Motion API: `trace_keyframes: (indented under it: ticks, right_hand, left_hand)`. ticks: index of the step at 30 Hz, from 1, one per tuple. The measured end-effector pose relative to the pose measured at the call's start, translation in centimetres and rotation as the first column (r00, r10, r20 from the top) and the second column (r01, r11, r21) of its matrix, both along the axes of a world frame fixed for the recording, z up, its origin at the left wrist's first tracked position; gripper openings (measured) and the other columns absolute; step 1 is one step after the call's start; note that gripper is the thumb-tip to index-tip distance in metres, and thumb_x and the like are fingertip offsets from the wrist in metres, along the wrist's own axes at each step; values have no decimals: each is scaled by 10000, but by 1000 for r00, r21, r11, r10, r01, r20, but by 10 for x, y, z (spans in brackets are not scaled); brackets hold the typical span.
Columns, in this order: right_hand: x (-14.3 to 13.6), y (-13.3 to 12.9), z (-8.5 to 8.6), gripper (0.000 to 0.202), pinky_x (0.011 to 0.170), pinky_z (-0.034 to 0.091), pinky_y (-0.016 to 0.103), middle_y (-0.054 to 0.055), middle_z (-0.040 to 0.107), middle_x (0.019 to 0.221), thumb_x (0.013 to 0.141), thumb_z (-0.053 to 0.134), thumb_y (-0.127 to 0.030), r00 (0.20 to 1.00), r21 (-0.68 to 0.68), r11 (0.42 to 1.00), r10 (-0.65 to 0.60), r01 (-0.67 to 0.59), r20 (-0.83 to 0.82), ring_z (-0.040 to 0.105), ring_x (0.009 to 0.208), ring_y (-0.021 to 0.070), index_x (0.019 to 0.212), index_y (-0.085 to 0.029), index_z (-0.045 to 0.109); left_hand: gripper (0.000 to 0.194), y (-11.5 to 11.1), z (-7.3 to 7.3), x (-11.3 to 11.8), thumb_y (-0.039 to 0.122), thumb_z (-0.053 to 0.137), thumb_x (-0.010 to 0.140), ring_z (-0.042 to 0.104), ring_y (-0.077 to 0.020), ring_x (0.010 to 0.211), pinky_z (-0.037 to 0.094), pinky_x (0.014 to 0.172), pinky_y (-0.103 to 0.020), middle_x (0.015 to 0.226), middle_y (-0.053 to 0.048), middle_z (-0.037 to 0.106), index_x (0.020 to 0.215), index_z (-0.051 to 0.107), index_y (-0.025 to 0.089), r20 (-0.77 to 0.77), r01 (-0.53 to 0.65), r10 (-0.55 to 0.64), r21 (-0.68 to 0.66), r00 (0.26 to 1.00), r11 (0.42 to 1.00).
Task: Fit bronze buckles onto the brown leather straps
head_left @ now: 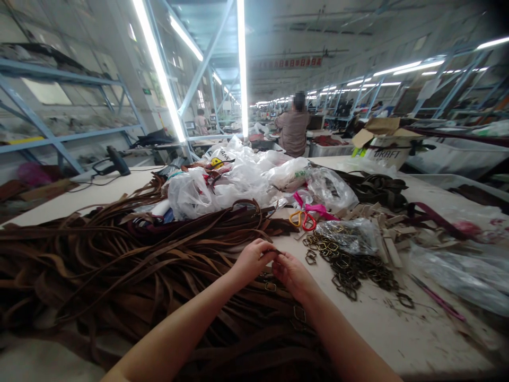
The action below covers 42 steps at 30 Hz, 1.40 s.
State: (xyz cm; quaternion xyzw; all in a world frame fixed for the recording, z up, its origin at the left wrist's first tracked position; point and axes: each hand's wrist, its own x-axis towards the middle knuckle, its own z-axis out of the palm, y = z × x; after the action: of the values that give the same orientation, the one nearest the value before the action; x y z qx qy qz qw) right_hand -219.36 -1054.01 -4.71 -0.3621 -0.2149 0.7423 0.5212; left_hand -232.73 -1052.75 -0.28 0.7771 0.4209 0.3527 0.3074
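Note:
My left hand (pixel 254 261) and my right hand (pixel 293 275) meet over the front of the table, fingertips pinched together. Between them shows a thin dark edge that looks like the end of a brown leather strap; most of it is hidden by the fingers. A large heap of brown leather straps (pixel 131 265) spreads under and to the left of my hands. Rectangular metal buckles (pixel 271 286) show among the straps just below my fingers. Right of my right hand lies a pile of loose brass-coloured buckles (pixel 350 265).
White plastic bags (pixel 242 178) are heaped behind the straps. Scissors with red and yellow handles (pixel 304 220) lie beyond my hands, and pink-handled snips (pixel 439 300) at the right. A cardboard box (pixel 387 154) stands farther back. A person (pixel 293 130) stands beyond the table.

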Motion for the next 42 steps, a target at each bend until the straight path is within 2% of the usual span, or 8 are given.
trace_keyframes:
  ticks: [6, 10, 17, 22, 28, 33, 38, 42]
  right_hand:
    - [-8, 15, -7, 301, 535, 443, 201, -27, 550, 630, 564, 714, -317, 985, 25, 998, -56, 52, 163, 534, 580, 83, 725, -162, 512]
    - [-16, 13, -11, 291, 626, 466, 236, -21, 561, 675, 547, 705, -316, 986, 38, 999, -34, 28, 163, 552, 639, 97, 712, -166, 518]
    - [-24, 7, -10, 257, 651, 428, 248, -29, 547, 664, 596, 673, -328, 952, 124, 991, -83, 48, 294, 513, 639, 101, 711, -160, 516]
    - [-21, 0, -8, 245, 593, 375, 255, -26, 533, 646, 689, 602, -389, 776, 385, 923, -229, -20, 588, 480, 610, 123, 754, -172, 510]
    - [-16, -8, -4, 221, 610, 391, 276, 16, 575, 714, 739, 536, -388, 634, 484, 873, -336, -68, 696, 510, 643, 153, 805, -178, 517]
    - [-8, -10, -3, 257, 631, 407, 287, 17, 569, 724, 747, 510, -410, 696, 494, 869, -358, 5, 622, 512, 667, 157, 831, -168, 531]
    - [-5, -13, -3, 266, 657, 427, 279, -14, 543, 725, 673, 595, -359, 813, 404, 912, -291, 76, 504, 518, 679, 138, 845, -183, 496]
    - [11, -17, -7, 284, 595, 418, 244, -49, 501, 685, 641, 595, -299, 820, 273, 939, -322, 211, 474, 503, 607, 107, 880, -207, 472]
  left_hand:
    - [232, 4, 1, -2, 348, 441, 819, 460, -96, 627, 380, 586, -198, 692, 4, 504, 802, 557, 148, 133, -10, 38, -201, 990, 979]
    - [171, 8, -4, -11, 311, 476, 781, 490, -117, 662, 367, 604, -219, 731, 2, 562, 849, 536, 166, -92, -185, 174, -132, 980, 974]
    - [64, 11, -7, -10, 244, 490, 727, 476, -131, 580, 288, 526, -236, 641, 4, 554, 712, 516, 188, -399, -400, 369, 4, 840, 916]
    - [75, 7, -4, -9, 244, 489, 734, 494, -134, 627, 325, 559, -226, 674, 3, 568, 699, 518, 185, -337, -301, 271, -40, 902, 953]
    - [130, -1, -11, -8, 287, 462, 798, 510, -124, 694, 373, 627, -223, 751, 2, 565, 841, 510, 174, -119, -246, 233, -106, 965, 964]
    - [334, -5, -11, -8, 254, 556, 750, 513, -120, 696, 402, 658, -229, 775, 14, 549, 1066, 470, 185, -146, -131, 119, -70, 982, 989]
    - [262, -11, -9, -4, 240, 590, 712, 516, -150, 834, 429, 747, -247, 941, -37, 503, 969, 575, 192, -337, -47, 122, 223, 934, 974]
    - [222, -13, -15, 2, 295, 598, 708, 512, -176, 871, 423, 797, -285, 961, -44, 523, 908, 598, 198, -436, -41, 190, 329, 880, 944]
